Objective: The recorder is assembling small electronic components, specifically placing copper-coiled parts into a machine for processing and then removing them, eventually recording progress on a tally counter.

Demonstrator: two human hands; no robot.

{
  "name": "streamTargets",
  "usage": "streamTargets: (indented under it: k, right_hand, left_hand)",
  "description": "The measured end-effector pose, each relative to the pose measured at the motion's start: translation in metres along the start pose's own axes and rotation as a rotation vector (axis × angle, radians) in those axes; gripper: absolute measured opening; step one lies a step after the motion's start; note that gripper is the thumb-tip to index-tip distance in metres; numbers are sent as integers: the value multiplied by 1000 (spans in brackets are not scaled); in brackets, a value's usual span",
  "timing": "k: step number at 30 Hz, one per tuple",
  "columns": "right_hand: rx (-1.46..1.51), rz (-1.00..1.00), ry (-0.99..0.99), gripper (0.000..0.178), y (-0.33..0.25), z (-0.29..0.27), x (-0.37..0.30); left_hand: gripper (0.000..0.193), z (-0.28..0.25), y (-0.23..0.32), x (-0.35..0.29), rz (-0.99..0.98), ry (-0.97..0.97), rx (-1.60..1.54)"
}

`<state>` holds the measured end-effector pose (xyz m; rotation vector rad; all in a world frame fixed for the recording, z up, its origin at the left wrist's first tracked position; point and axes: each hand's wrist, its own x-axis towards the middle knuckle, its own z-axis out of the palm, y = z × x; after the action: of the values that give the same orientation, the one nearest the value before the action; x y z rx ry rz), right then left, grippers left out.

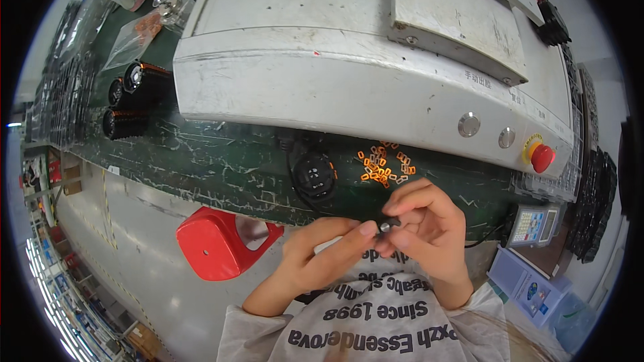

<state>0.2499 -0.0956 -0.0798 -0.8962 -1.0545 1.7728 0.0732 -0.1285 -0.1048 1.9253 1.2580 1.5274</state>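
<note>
In front of my chest, at the near edge of the green bench, both hands meet at a small black part with a shiny silver round spot. My left hand pinches its left side between thumb and fingers; something pale shows below that hand, too hidden to name. The fingertips of my right hand close on its other side. Just beyond the right hand lies a loose cluster of small orange frame-shaped pieces. Left of them sits a round black device with a dark cable beside it.
A large white machine overhangs the bench's far side, with metal buttons and a red knob. Black cylinders stand at left. A red stool is below the bench edge. A keypad device sits at right.
</note>
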Motion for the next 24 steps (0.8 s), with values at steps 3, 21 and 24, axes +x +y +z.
streamTargets:
  k: [3, 21, 24]
  right_hand:
    - [1, 12, -21, 31, -4, -7, -2]
    - [-1691, -861, 61, 43, -178, -7, 72]
    - [-1998, -805, 130, 53, -203, -46, 122]
  left_hand:
    - [40, -14, -18, -1, 113, 75, 295]
    - [14, -34, -16, 130, 312, 28, 407]
    - [14, -1, -19, 219, 193, 210, 317]
